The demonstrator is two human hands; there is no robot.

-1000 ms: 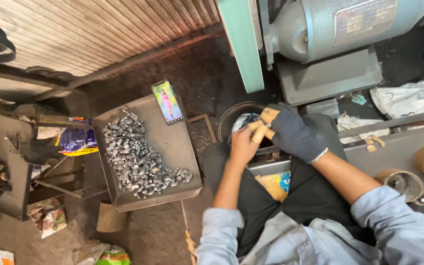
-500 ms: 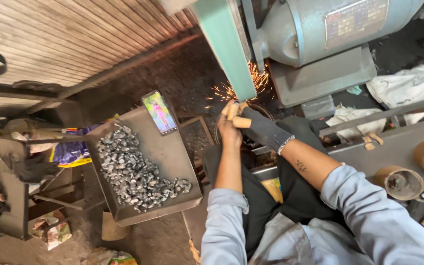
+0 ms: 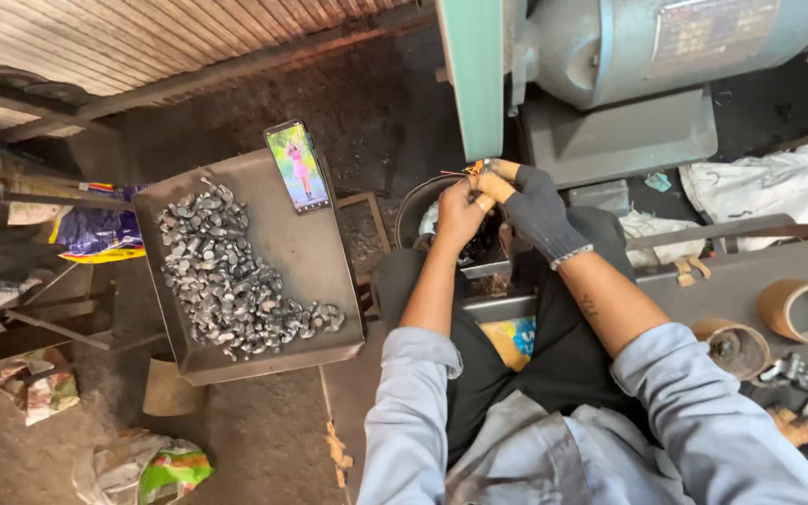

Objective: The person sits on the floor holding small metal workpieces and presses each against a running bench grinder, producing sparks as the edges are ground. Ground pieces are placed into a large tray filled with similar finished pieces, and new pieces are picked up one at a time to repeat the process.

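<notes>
both hands pinch one small metal piece [image 3: 475, 170], pressed to the edge of the green grinder guard [image 3: 471, 75]: bare left hand [image 3: 460, 210] clenched on it, gloved right hand [image 3: 527, 201] gripping from the right. a few sparks show, so grinding looks mid-pass. the piece is mostly hidden by fingers. the tray [image 3: 315, 266] on the left holds a big heap of grey metal parts [image 3: 226, 281], so plenty looks left.

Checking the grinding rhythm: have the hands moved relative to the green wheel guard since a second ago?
Yes. Both hands rose from above the dark bowl to the green guard's lower edge.
</notes>
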